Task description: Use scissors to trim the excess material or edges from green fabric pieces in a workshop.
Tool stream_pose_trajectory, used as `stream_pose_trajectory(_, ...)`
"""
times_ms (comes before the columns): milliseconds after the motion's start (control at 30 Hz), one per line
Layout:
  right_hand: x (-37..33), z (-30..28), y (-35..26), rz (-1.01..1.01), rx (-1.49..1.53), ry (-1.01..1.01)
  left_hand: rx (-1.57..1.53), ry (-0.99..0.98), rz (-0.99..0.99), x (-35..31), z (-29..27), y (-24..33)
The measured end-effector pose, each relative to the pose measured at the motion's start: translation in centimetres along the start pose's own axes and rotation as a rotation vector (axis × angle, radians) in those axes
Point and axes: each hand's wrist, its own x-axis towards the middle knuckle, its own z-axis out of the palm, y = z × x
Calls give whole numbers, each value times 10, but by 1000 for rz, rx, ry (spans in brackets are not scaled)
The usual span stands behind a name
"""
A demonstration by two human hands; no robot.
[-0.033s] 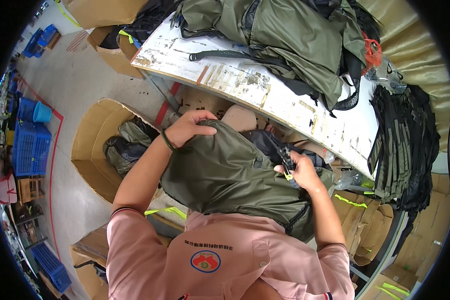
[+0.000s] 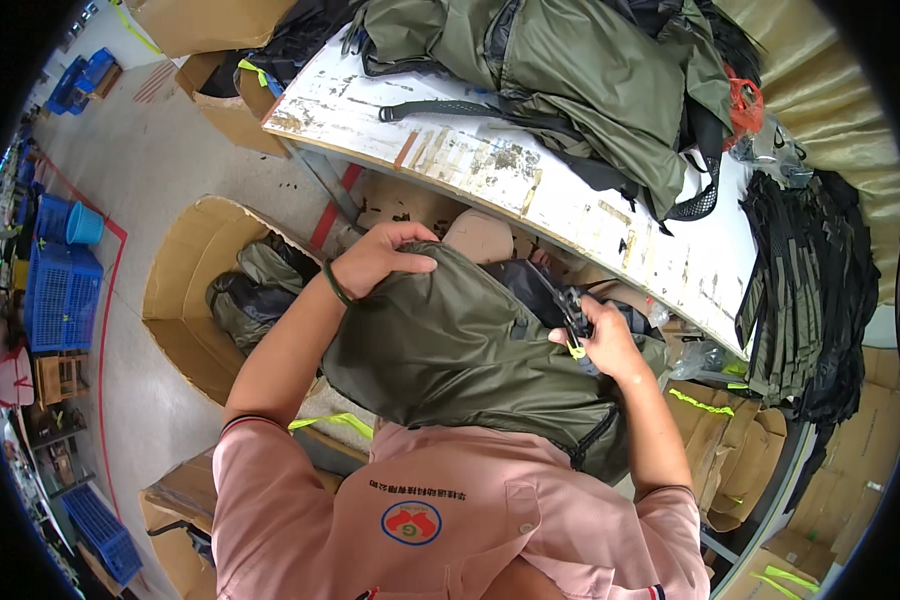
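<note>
The left hand (image 2: pixel 378 262) grips an olive fabric piece (image 2: pixel 435 340) at the dial's centre by its upper edge; the right hand (image 2: pixel 608 343), toward 3 o'clock, grasps a dark tool (image 2: pixel 573 312). Blue crate (image 2: pixel 62 297): far 9 o'clock. Grey floor (image 2: pixel 170 160): 10 o'clock, red-lined. White table (image 2: pixel 570 215): 1 o'clock, surface scuffed and stained, bearing olive bags (image 2: pixel 610 85). Black straps (image 2: pixel 820 290): 3 o'clock, bundled.

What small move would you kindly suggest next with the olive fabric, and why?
Perhaps bring the dark tool in the right hand nearer the left hand, which pinches the edge of the olive fabric, because the tool sits away from that edge.
</note>
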Motion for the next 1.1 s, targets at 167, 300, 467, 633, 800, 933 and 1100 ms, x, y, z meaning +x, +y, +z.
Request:
stream_pose_trajectory(167,21,-21,-52,-260,-210,42,-132,-61,-12,-9,32,19)
stream_pose_trajectory(300,30,-22,-62,-290,-302,35,-125,-71,6,-9,41,19)
stream_pose_trajectory(467,30,-22,-63,-326,-293,21,-131,-105,40,-11,44,18)
stream_pose_trajectory(633,27,-23,-64,-325,-310,-1,-116,-108,35,-12,44,18)
stream_pose_trajectory(800,25,-24,-55,-317,-188,24,-98,-102,46,-14,49,23)
stream_pose_trajectory(933,24,-23,-58,-366,-191,57,-89,-110,71,-14,47,18)
stream_pose_trajectory(1100,20,-23,-61,-348,-264,12,-107,-108,26,-15,50,18)
